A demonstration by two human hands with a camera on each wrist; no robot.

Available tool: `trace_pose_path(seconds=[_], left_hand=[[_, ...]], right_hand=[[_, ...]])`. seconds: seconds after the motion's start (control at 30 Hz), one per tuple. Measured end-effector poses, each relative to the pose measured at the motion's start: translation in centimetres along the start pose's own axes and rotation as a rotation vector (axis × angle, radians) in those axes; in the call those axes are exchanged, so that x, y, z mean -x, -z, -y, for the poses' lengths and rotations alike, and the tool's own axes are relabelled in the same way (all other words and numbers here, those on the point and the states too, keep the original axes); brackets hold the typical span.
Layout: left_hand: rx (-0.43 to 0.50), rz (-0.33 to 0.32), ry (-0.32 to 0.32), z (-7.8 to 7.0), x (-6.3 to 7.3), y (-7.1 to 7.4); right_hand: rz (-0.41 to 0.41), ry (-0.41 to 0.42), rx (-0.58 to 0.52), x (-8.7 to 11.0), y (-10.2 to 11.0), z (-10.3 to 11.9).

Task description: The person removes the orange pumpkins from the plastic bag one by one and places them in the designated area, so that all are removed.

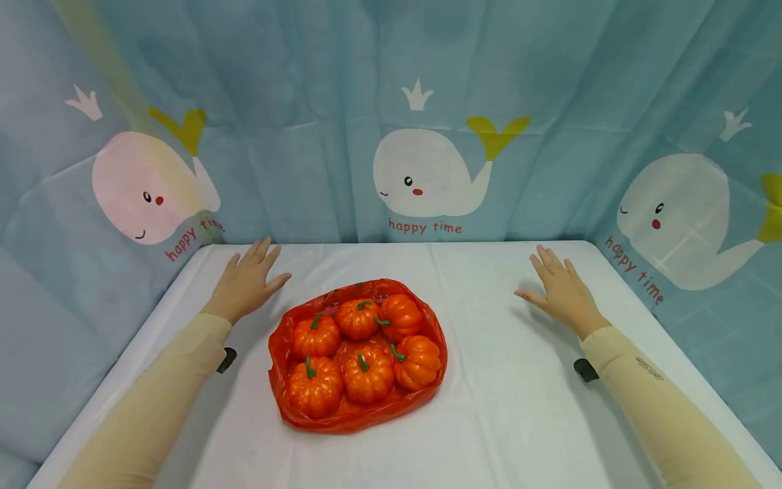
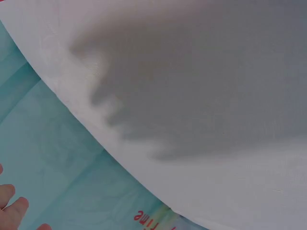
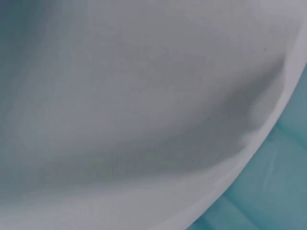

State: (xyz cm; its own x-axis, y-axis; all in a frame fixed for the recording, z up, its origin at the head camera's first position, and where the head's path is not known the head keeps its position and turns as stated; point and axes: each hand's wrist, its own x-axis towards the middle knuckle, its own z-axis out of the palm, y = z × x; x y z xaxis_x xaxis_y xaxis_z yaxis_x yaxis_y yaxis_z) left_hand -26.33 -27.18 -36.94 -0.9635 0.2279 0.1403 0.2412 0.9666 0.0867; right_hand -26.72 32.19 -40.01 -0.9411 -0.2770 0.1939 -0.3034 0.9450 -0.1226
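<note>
Between the two hands, nearer the left, a red plastic bag lies with its mouth spread wide and its edge rolled into a rim. Inside it sit several small orange pumpkins with green stems. My left hand is held over the table's far left, fingers straight and thumb spread, with nothing in it. Fingertips of that hand show at the left wrist view's lower left corner. Over the far right side my right hand has its fingers extended, also holding nothing. The right wrist view catches only its shadow.
A white cloth covers the table. Light blue curtains printed with white whales hang behind it and along both sides. Small black wrist devices show under both sleeves.
</note>
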Motion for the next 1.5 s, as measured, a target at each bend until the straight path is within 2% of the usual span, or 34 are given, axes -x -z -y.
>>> trace_pose_path(seconds=[0.17, 0.4, 0.7, 1.07, 1.2, 1.37, 1.5], left_hand=[[0.015, -0.028, -0.012, -0.4, 0.4, 0.4], [0.012, -0.016, -0.023, -1.2, 0.9, 0.8], [0.034, -0.013, -0.022, -1.2, 1.9, 1.2], [0.076, -0.103, -0.047, -1.9, 3.0, 1.2], [0.126, -0.085, -0.001, -2.3, 3.5, 1.4], [0.254, -0.036, 0.077, -2.7, 4.4, 1.5], [0.333, -0.042, 0.088, -2.9, 5.1, 1.3]], right_hand=[[-0.007, 0.057, -0.001, 0.3, -0.1, 1.0], [-0.003, 0.124, -0.007, 0.8, -0.7, 2.3], [-0.026, 0.182, -0.017, 1.0, -0.9, 3.9], [-0.061, 0.216, -0.035, 2.0, -1.0, 5.6], [-0.075, 0.229, -0.054, 2.3, -1.1, 6.4], [-0.069, 0.215, -0.103, 2.9, -1.0, 7.5], [-0.071, 0.204, -0.118, 3.5, -1.2, 8.4]])
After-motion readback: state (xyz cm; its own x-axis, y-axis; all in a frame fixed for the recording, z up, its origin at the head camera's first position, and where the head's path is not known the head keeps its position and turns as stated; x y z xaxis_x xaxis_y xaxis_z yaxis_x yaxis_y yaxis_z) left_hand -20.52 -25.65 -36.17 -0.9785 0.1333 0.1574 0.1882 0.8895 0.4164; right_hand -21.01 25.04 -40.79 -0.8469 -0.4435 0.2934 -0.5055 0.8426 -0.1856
